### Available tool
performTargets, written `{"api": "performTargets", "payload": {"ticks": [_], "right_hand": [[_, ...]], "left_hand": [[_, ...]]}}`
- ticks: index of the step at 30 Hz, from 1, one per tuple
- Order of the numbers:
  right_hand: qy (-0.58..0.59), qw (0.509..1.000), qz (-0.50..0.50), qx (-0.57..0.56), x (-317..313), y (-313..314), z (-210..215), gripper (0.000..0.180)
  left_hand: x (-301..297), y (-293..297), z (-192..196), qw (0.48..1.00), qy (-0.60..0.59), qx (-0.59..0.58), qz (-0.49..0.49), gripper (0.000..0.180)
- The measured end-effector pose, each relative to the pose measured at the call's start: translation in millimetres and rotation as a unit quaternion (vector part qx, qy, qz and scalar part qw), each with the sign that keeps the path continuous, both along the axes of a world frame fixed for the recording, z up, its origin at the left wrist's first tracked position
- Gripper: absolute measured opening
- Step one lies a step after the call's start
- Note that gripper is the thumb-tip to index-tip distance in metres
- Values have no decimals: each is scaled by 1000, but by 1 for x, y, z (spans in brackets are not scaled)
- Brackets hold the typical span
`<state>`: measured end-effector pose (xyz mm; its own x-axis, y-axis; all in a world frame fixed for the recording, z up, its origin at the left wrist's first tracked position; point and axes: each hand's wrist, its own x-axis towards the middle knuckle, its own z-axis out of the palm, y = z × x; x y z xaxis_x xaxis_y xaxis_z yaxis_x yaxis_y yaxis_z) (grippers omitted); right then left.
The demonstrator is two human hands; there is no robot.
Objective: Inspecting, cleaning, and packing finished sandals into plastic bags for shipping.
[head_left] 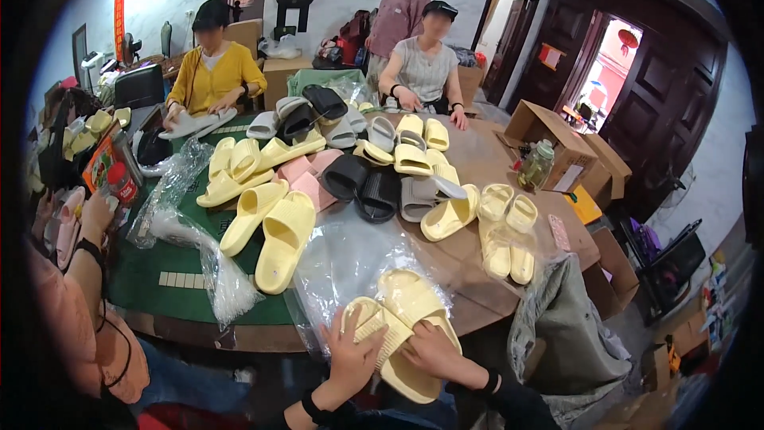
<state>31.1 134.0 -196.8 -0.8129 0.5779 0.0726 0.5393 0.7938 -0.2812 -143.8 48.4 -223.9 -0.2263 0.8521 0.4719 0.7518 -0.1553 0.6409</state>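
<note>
the table (469,314) is brown toward its right edge and green toward its left, with a heap of loose slippers (346,177) across the middle in yellow, black, grey and pink. a cardboard box (569,151) stands by the right edge with its flaps open; what it holds can't be made out. at the near edge a wide clear plastic bag (342,251) lies flat. a crumpled clear bag (215,267) trails over the green part toward the near left corner, its contents unclear. closer to the near right corner, a smaller clear bag (501,243) holds two yellow slippers side by side.

the pair of pale yellow slippers (410,299) in hand is at the middle of the near edge, over part of the wide bag and jutting past the edge toward the person; whether any of it sits inside that bag, i can't tell. the left hand (352,357) lies over the left slipper's ribbed strap, fingers parted; how firmly it grips doesn't show. the right hand (436,353) is curled around the other slipper, fingertips tucked in at the strap opening. near the right edge, a glass jar (537,166) has something dark greenish inside.
</note>
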Motion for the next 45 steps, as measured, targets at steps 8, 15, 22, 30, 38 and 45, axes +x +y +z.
{"api": "performTargets", "payload": {"ticks": [8, 15, 22, 30, 38, 45], "right_hand": [[28, 998, 54, -9, 14, -10, -10, 21], [75, 997, -6, -8, 21, 5, -10, 18], [30, 999, -28, -2, 3, 4, -8, 20], [91, 984, -138, -71, -43, 28, -27, 28], [123, 967, -219, 37, -82, 14, -6, 28], [126, 953, -271, 44, -113, 37, -38, 23]], "left_hand": [[-10, 10, -8, 998, -59, 28, -8, 27], [-5, 4, -3, 994, -70, 13, -85, 28], [6, -7, 8, 991, -46, 15, -121, 30], [-5, -15, -3, 992, -108, 45, -51, 47], [-17, -21, -45, 811, -579, -81, -15, 71], [-25, -5, -58, 820, -561, -99, -43, 59]]}}
